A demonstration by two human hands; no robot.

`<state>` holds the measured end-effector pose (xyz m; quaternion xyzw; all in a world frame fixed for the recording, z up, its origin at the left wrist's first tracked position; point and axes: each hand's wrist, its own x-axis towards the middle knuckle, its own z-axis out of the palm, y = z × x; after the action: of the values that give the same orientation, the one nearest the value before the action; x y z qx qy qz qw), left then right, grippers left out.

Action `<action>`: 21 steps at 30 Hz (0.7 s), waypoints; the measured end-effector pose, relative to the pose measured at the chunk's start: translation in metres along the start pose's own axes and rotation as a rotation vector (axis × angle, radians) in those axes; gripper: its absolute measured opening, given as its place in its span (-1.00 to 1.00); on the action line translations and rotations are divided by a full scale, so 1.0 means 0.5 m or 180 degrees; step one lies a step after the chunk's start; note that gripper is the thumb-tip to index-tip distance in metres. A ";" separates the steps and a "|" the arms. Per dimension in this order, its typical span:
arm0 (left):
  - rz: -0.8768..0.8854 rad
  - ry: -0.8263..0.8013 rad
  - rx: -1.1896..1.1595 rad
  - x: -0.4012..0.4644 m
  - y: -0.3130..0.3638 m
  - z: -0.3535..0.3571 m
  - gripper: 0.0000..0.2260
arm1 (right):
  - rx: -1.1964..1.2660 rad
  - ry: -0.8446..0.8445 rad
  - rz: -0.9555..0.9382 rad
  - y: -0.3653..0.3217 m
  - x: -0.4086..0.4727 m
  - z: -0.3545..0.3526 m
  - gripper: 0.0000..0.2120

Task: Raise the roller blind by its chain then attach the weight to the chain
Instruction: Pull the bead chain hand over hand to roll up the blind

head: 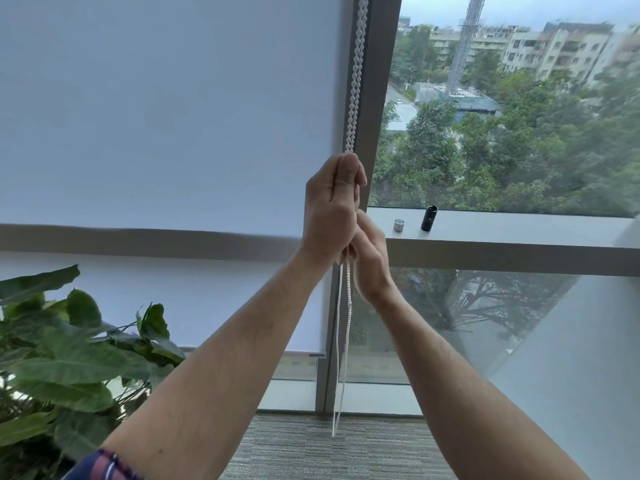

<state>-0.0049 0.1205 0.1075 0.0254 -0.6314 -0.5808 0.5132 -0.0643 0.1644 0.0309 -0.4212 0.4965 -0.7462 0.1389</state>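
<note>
A white roller blind (166,116) covers the left window, its bottom edge low near the floor. The white bead chain (356,74) hangs along the grey window frame, and its loop dangles down to the carpet. My left hand (332,206) is closed around the chain at mid height. Just below it, my right hand (370,258) also grips the chain. On the window ledge to the right stand a black cylinder (429,218) and a small silver cap (399,225), both apart from my hands.
A large leafy plant (69,358) fills the lower left corner. The grey ledge (519,230) runs across the right window, with glass above and below it. Grey carpet (311,448) lies below. A grey vertical frame (377,98) separates the two panes.
</note>
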 end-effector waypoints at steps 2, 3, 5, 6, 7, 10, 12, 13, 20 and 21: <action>0.0002 0.0041 0.0084 -0.012 -0.011 0.001 -0.69 | 0.0073 0.0064 -0.0124 -0.011 0.008 -0.006 -0.76; -0.0025 0.0074 0.0115 -0.021 -0.022 -0.001 -0.69 | 0.0162 0.0071 -0.0149 -0.015 0.010 -0.007 -0.67; -0.0107 0.0091 0.0164 -0.042 -0.051 -0.013 -0.71 | 0.0499 0.0106 -0.0019 -0.023 0.013 -0.012 -0.57; -0.0156 0.0067 0.0199 -0.053 -0.068 -0.021 -0.71 | 0.0695 0.0137 0.0039 -0.030 0.017 -0.017 -0.55; -0.0210 0.0047 0.0256 -0.064 -0.083 -0.031 -0.72 | 0.0847 0.0147 0.0075 -0.039 0.022 -0.019 -0.55; -0.0358 0.0030 0.0446 -0.088 -0.111 -0.048 -0.72 | 0.0842 0.0217 0.0083 -0.080 0.049 -0.002 -0.62; -0.0422 0.0006 0.0495 -0.096 -0.123 -0.045 -0.70 | 0.0639 0.0164 0.0026 -0.118 0.071 0.026 -0.58; -0.0434 -0.0021 0.0474 -0.099 -0.126 -0.042 -0.68 | 0.0519 0.0120 -0.0039 -0.136 0.081 0.040 -0.60; -0.0425 -0.0085 0.0405 -0.111 -0.132 -0.041 -0.61 | 0.0629 0.0233 -0.0178 -0.170 0.083 0.085 -0.65; -0.0405 -0.0100 0.0428 -0.113 -0.131 -0.042 -0.61 | 0.0522 0.0270 -0.0299 -0.167 0.077 0.088 -0.65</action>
<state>-0.0008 0.1198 0.0188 0.0907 -0.6740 -0.5689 0.4624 -0.0364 0.1521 0.1284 -0.3993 0.4189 -0.8071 0.1167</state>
